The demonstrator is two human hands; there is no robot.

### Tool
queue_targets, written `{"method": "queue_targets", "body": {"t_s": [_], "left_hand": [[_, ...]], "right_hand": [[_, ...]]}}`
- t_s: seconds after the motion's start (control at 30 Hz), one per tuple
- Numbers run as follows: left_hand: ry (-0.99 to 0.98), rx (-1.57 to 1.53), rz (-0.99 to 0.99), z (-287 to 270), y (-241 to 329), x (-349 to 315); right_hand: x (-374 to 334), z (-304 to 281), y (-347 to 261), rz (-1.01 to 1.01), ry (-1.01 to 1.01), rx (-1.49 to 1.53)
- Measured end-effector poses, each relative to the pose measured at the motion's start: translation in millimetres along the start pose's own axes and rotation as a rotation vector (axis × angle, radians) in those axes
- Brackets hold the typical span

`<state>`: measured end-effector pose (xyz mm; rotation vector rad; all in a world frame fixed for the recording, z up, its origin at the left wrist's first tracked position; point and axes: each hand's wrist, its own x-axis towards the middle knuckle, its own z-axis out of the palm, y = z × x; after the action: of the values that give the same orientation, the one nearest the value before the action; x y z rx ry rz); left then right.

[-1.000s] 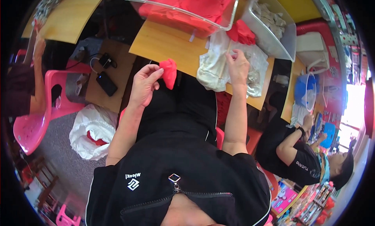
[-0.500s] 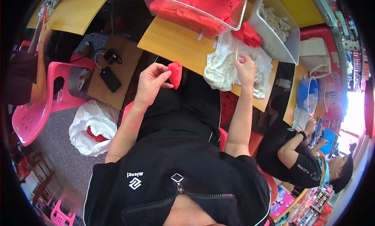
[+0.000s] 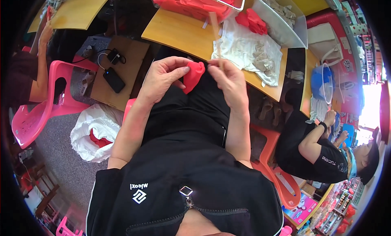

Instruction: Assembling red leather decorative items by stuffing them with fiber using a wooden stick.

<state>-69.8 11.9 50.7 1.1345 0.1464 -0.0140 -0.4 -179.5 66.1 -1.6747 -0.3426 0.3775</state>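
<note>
Between the thumb and fingers of my left hand (image 3: 163, 79) is a small red fabric piece (image 3: 193, 78), rounded and gathered at its top, hanging over my lap. My right hand (image 3: 231, 83) is close beside it, closed on a thin pale stick (image 3: 215, 30) that points up and away over the table edge. The right fingertips sit just right of the red piece; whether they touch it I cannot tell. On the table beyond lies a white cloth (image 3: 234, 42) with crumpled off-white bits (image 3: 262, 56) on it. A bunch of red fabric (image 3: 254, 22) lies at its far end.
A clear bin of red pieces (image 3: 191, 3) stands on the wooden table (image 3: 173, 30), beside a bin of pale cloth (image 3: 281, 20). A white sack (image 3: 95, 134) and pink chair (image 3: 53, 101) are at left. A co-worker (image 3: 313, 150) sits at right; another person's arm (image 3: 42, 69) shows far left.
My right hand has come left and nearer with the stick, from above the white cloth to beside the red fabric piece. My left hand has shifted slightly right with the piece.
</note>
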Motion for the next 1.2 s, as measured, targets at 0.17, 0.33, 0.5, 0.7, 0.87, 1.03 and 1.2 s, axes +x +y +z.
{"method": "queue_targets", "body": {"t_s": [0.17,0.33,0.5,0.7,0.87,1.03,1.2], "left_hand": [[0.002,0.078,0.07,8.3,9.6,-12.1],[0.078,-0.095,0.156,23.0,6.1,-18.6],[0.087,-0.221,0.073,33.5,16.9,-26.8],[0.109,-0.096,0.106,30.3,0.8,-16.5],[0.105,0.035,0.206,26.4,-5.3,-11.8],[0.112,0.16,0.204,31.8,-6.9,-12.7],[0.141,0.289,0.244,31.8,-17.7,-12.2]], "right_hand": [[-6.4,4.5,-13.1,-0.12,-0.008,-0.029],[-16.7,14.3,-18.0,-0.031,0.043,0.544],[-26.0,26.9,-18.7,-0.112,0.124,0.5],[-21.5,28.1,-18.5,-0.234,0.18,0.319],[-21.5,23.1,-11.4,-0.032,0.076,0.536],[-23.8,22.1,-10.5,0.023,0.056,0.549],[-20.1,22.4,12.1,0.043,0.23,0.637]]}}
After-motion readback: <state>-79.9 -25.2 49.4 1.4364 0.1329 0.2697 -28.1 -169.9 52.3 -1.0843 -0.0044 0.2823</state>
